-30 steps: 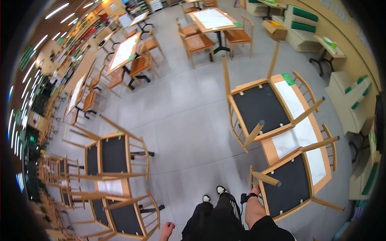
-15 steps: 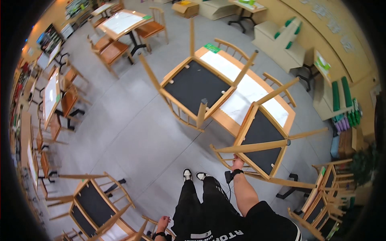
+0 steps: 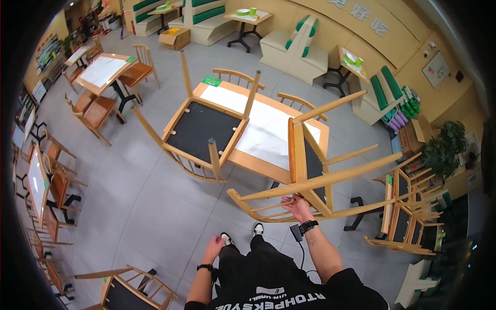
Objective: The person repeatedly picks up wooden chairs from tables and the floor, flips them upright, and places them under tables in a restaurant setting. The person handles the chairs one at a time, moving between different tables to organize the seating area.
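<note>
A wooden chair [image 3: 308, 150] with a dark seat underside is tipped on its side at the near right end of a white-topped wooden table [image 3: 263, 129]. My right hand [image 3: 297, 207] is closed round the backrest, near the spindles. Whether the chair still touches the table I cannot tell. Another chair [image 3: 201, 134] lies upside down on the table's left part, legs up. My left hand [image 3: 213, 250] hangs in front of my body over the floor, fingers loosely apart, with nothing visible in it.
Two chair backs [image 3: 237, 75] stand along the table's far side. At right is a table [image 3: 385, 206] with upturned chairs, and at lower left another upturned chair [image 3: 126, 292]. Green-and-cream booth seats [image 3: 294, 51] line the wall. More tables and chairs [image 3: 106, 72] stand at left.
The chair in my right hand has tipped from seat-bottom-up onto its side. My left hand has come forward from beside the lower-left chair. The view has turned to the right.
</note>
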A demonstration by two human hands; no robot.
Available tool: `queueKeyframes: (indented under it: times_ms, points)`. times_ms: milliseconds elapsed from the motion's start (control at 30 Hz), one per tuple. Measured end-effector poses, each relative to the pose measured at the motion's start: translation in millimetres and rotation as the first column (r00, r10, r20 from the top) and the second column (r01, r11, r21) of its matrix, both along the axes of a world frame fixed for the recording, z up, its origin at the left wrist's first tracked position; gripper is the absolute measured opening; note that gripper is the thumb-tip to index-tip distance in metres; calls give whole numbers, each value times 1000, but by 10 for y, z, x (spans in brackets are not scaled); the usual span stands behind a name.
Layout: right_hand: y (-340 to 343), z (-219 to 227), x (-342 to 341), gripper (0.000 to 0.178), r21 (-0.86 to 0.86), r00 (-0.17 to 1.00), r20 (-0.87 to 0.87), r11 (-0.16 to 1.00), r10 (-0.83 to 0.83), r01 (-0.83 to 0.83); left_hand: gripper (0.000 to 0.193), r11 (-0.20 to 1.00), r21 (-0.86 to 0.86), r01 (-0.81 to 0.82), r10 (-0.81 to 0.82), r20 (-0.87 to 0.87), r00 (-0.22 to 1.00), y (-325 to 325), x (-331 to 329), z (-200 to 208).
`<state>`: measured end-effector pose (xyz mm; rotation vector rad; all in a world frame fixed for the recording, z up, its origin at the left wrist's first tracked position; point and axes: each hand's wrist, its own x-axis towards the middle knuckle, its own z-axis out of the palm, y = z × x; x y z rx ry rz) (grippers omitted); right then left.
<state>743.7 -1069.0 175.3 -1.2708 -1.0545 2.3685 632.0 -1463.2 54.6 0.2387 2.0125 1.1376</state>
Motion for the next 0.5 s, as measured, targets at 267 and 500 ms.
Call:
queueKeyframes:
  times_ms: [267,500]
  points:
    - [-77,617,188,32,-53,980,-197,998,-42,32,67,822,569,7,84,-133,988,1557,-653,454]
    - [207,775,671,30,-88,945,-201,966,-257,244,50,856,430,287,-226,-186,956,2103,-854,1111]
